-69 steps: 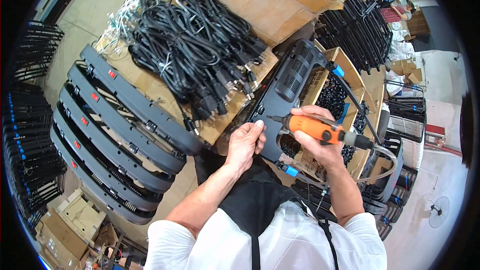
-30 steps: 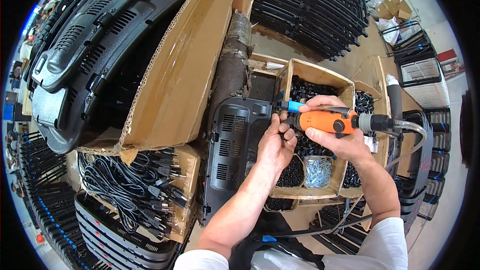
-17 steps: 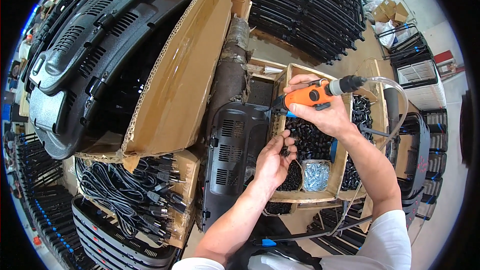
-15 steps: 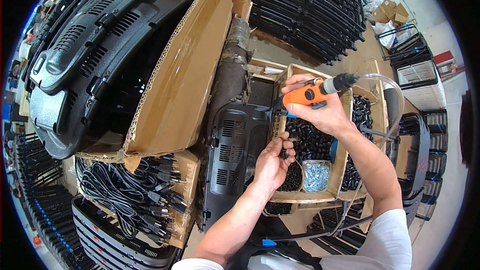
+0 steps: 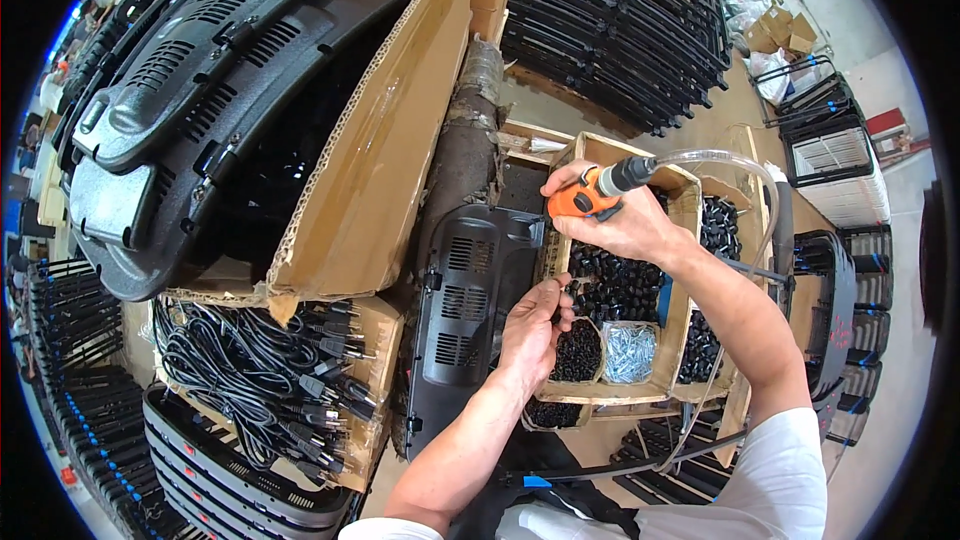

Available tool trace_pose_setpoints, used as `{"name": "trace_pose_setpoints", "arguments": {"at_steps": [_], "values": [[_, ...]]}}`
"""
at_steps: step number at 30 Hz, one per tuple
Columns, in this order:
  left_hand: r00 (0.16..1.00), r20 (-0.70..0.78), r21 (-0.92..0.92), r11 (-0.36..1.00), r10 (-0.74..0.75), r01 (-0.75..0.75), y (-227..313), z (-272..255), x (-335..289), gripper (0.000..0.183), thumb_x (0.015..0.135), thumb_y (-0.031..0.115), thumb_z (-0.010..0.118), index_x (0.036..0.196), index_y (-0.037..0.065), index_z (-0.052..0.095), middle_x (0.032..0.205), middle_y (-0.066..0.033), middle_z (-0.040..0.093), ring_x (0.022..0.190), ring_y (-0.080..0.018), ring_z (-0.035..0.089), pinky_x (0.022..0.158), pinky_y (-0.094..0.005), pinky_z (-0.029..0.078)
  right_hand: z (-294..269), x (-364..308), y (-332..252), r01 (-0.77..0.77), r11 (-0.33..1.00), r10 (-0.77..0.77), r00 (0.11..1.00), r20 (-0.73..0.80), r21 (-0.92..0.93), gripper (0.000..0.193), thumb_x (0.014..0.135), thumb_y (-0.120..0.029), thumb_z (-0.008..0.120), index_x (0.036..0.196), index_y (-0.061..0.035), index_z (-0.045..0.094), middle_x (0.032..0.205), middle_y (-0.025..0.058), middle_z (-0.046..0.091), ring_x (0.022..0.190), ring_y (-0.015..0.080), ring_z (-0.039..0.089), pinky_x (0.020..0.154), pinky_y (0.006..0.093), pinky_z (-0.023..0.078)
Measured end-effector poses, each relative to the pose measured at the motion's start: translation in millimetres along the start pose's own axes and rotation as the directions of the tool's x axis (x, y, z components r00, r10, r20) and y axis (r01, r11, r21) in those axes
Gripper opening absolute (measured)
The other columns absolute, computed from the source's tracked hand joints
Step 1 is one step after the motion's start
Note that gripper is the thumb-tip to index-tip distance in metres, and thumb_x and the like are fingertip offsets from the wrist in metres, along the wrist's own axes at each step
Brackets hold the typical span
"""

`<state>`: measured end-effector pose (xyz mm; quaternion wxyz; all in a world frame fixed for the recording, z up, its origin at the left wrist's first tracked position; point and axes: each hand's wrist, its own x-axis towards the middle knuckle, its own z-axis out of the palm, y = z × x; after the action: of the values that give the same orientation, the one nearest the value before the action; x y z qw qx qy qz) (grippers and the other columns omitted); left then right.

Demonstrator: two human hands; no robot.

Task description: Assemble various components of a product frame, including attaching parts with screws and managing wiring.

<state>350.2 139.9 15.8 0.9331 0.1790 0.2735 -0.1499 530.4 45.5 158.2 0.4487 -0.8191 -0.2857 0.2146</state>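
My right hand (image 5: pixel 630 228) is wrapped around an orange air screwdriver (image 5: pixel 572 205), whose grey-and-black end points up and takes a clear hose (image 5: pixel 715 155). Its tip is hidden behind the hand. Below and to the left, my left hand (image 5: pixel 532 330) is closed, thumb against curled fingers; what they hold, if anything, is too small to name. This hand is beside the right edge of a black vented plastic cover (image 5: pixel 485 340), which lies lengthwise on the bench with the screwdriver above its upper right corner.
A wooden tray (image 5: pixel 683 340) holds small black parts (image 5: pixel 610 290), dark screws (image 5: pixel 577 355) and silver screws (image 5: pixel 629 352). Left of the cover stand a cardboard box (image 5: pixel 385 140) with large black covers (image 5: pixel 200 70) and a bundle of power cords (image 5: pixel 240 380). Black frames (image 5: pixel 620 20) are stacked beyond.
My right hand and the screwdriver have moved left and slightly down, and the tool stands more upright. My left hand has shifted a little left and down, still closed.
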Motion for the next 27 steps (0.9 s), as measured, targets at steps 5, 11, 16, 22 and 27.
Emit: {"name": "trace_pose_setpoints", "arguments": {"at_steps": [5, 11, 16, 22, 27], "values": [[0.999, -0.052, 0.069, 0.998, -0.002, 0.006, 18.3, 27.6, -15.6, 0.034, 0.111, 0.027, 0.059, 0.134, 0.003, 0.064, 0.098, -0.0023, 0.07, 0.083, -0.0111, 0.063, 0.071, -0.0257, 0.055, -1.9, -3.1, 10.6, -0.007, 1.0, 0.007, 1.0, -0.013, 0.011, 0.033, 0.082, -0.018, 0.083, 0.112, -0.0074, 0.072, 0.091, 0.001, 0.069, 0.088, 0.0135, 0.066, 0.085, 0.0326, 0.057], [0.998, 0.031, 0.278, 0.959, 0.049, -0.056, 20.1, 10.7, -7.9, 0.033, 0.112, 0.023, 0.056, 0.136, 0.002, 0.061, 0.102, -0.0037, 0.069, 0.083, -0.0113, 0.061, 0.076, -0.0277, 0.052, -1.3, -0.3, 9.2, -0.009, 0.988, 0.007, 1.0, 0.011, 0.151, 0.047, 0.086, -0.015, 0.085, 0.129, -0.0047, 0.067, 0.115, 0.0066, 0.072, 0.103, 0.0136, 0.068, 0.094, 0.0319, 0.058], [0.994, -0.073, -0.056, 0.994, 0.086, -0.09, 35.6, 26.7, 10.2, 0.025, 0.111, 0.027, 0.059, 0.119, 0.004, 0.067, 0.092, -0.0018, 0.067, 0.08, -0.0141, 0.06, 0.071, -0.0276, 0.049, 7.6, -16.3, 7.0, -0.059, 0.987, 0.067, 0.996, -0.051, 0.149, 0.051, 0.086, -0.013, 0.084, 0.132, -0.0042, 0.064, 0.122, 0.0087, 0.071, 0.113, 0.0156, 0.067, 0.102, 0.0334, 0.055], [0.978, -0.198, -0.307, 0.944, 0.061, -0.121, 53.2, 41.0, 33.6, 0.024, 0.11, 0.033, 0.06, 0.109, 0.011, 0.066, 0.084, 0.0019, 0.062, 0.071, -0.0124, 0.056, 0.062, -0.0271, 0.046, -3.1, -23.2, -18.0, 0.041, 0.979, -0.013, 0.991, -0.136, 0.202, 0.048, 0.088, -0.01, 0.083, 0.131, -0.0033, 0.063, 0.124, 0.0084, 0.072, 0.118, 0.0182, 0.066, 0.107, 0.0376, 0.052], [0.979, -0.201, -0.503, 0.858, 0.006, -0.109, 63.3, 44.3, 45.4, 0.021, 0.109, 0.033, 0.061, 0.107, 0.012, 0.065, 0.081, 0.0052, 0.06, 0.069, -0.0086, 0.056, 0.056, -0.0217, 0.047, -3.0, -24.6, -34.4, 0.02, 0.97, 0.004, 0.995, -0.098, 0.241, 0.055, 0.083, -0.017, 0.088, 0.131, -0.0028, 0.063, 0.124, 0.014, 0.074, 0.115, 0.0206, 0.07, 0.105, 0.039, 0.055]]}}
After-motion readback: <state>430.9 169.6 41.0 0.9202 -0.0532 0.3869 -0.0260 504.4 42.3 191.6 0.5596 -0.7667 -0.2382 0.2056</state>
